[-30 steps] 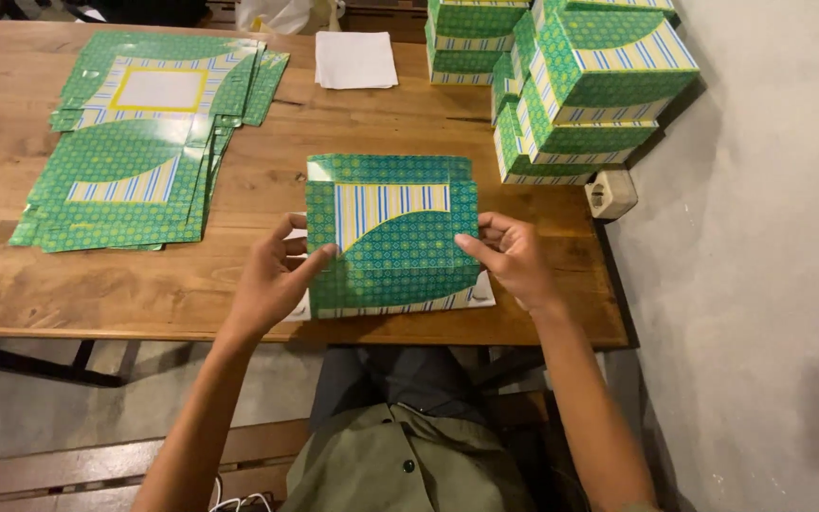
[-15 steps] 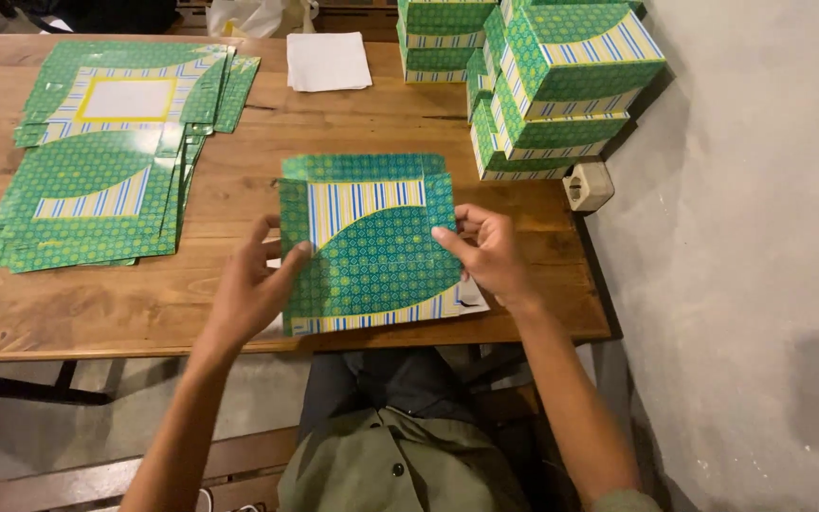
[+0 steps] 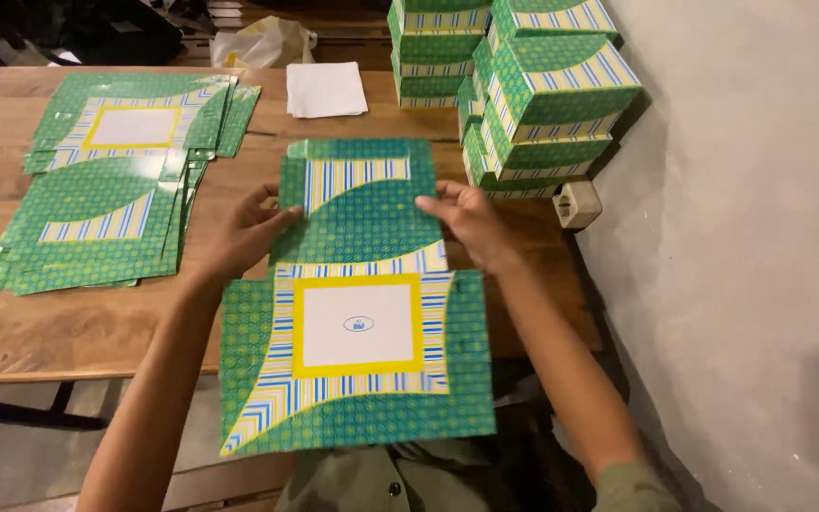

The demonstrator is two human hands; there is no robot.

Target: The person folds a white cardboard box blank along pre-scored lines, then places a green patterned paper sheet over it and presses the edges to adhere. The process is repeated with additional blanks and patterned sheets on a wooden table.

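A flat green cardboard box blank (image 3: 360, 313) with yellow and blue stripes and a white square panel lies unfolded across the wooden table's (image 3: 68, 327) front edge, its near half hanging over my lap. My left hand (image 3: 244, 235) pinches the left edge of the blank's far panel. At the right edge of that same panel, my right hand (image 3: 469, 220) grips it with thumb on top.
A pile of the same flat blanks (image 3: 111, 180) lies at the left of the table. Several folded green boxes (image 3: 533, 90) are stacked at the back right against a grey wall (image 3: 741, 237). A white paper (image 3: 325, 89) and a small socket block (image 3: 576, 203) sit nearby.
The blank was folded in half a second ago; its near panel has since swung down toward me, so it now lies opened out, showing the white square.
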